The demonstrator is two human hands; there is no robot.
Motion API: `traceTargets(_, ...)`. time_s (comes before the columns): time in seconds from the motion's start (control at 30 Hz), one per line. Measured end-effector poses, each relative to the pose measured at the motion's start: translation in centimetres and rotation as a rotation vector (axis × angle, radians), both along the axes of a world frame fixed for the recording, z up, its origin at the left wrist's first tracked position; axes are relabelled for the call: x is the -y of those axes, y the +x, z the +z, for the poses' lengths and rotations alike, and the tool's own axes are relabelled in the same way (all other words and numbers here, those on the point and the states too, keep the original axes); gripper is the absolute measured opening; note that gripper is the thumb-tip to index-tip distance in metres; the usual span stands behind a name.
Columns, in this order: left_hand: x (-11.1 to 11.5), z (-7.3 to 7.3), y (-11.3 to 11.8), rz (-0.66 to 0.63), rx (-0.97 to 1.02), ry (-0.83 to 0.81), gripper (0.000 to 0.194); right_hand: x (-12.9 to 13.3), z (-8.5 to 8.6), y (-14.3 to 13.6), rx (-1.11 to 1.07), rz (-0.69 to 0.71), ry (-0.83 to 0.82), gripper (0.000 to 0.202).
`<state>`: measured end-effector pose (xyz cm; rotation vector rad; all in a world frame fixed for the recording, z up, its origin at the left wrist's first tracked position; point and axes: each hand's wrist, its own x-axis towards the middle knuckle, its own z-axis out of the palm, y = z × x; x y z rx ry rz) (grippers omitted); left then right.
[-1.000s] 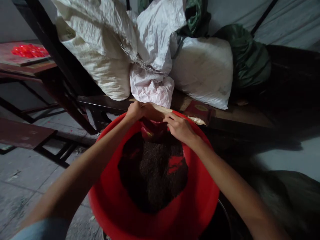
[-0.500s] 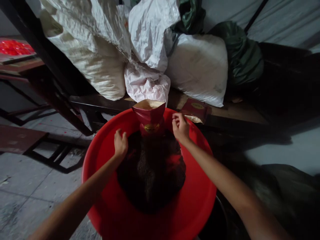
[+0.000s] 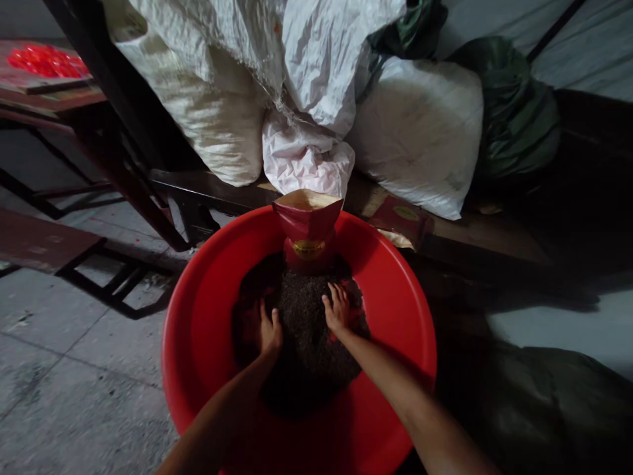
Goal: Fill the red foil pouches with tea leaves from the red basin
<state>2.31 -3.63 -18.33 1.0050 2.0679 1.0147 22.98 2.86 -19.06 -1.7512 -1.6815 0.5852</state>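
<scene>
Dark loose grains, like tea leaves (image 3: pixel 306 330), lie heaped in a large red plastic basin (image 3: pixel 198 369). At the left side of the heap my left hand (image 3: pixel 270 328) is open, fingers spread. My right hand (image 3: pixel 337 309) is open too, its fingers at the heap's right side. Neither hand has anything gripped in it; whether the fingertips sink into the grains I cannot tell. A dark red paper bag (image 3: pixel 309 224) with a yellow label stands upright at the heap's far edge, its mouth open toward me.
Behind the basin, a dark wooden bench (image 3: pixel 198 187) bears white woven sacks (image 3: pixel 420 125) and a flat dark red bag (image 3: pixel 403 218). Green sacks (image 3: pixel 519 112) stand at the right. To the left are a low stool (image 3: pixel 49 241) and a table with bright red items (image 3: pixel 47 61).
Both hands have come down and toward me, from beside the upright bag to the heap. The fingers of my right hand have spread. The camera view has shifted slightly left.
</scene>
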Motion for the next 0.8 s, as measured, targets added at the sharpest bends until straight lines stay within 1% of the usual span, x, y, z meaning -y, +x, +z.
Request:
traceTargets(0.1,-1.1,-0.2,-0.6,-0.122,0.031,0.079,0.063,1.4,-1.0,-1.5,-0.075,0.009,-0.005,0.056)
traceTargets(0.27,-2.2,0.0,-0.7,-0.215,0.125,0.171,0.053,2.7,-1.8,-5.0,-0.243,-0.086,-0.071,0.058)
traceTargets(0.33,-2.6,0.2,-0.9,-0.222,0.186,0.191,0.046,3.0,-1.7,-6.6,-0.336,-0.126,-0.09,0.061)
traceTargets(0.43,-3.3,0.7,-1.2,-0.155,0.289,0.212,0.046,3.0,-0.9,-9.4,-0.497,-0.169,-0.09,0.065)
traceTargets(0.53,-3.9,1.8,-1.6,-0.068,0.403,0.244,0.054,2.9,0.7,-12.5,-0.67,-0.212,-0.092,0.063)
traceTargets(0.63,-4.4,3.6,-2.5,-0.006,0.493,0.281,0.063,2.8,3.1,-15.1,-0.803,-0.283,-0.093,0.063)
traceTargets(0.7,-4.7,5.1,-3.2,0.019,0.533,0.309,0.064,2.6,5.2,-15.9,-0.861,-0.296,-0.077,0.06)
traceTargets(0.8,-5.7,7.9,-4.0,0.02,0.574,0.368,0.063,1.8,8.9,-16.1,-0.909,-0.264,-0.035,0.052)
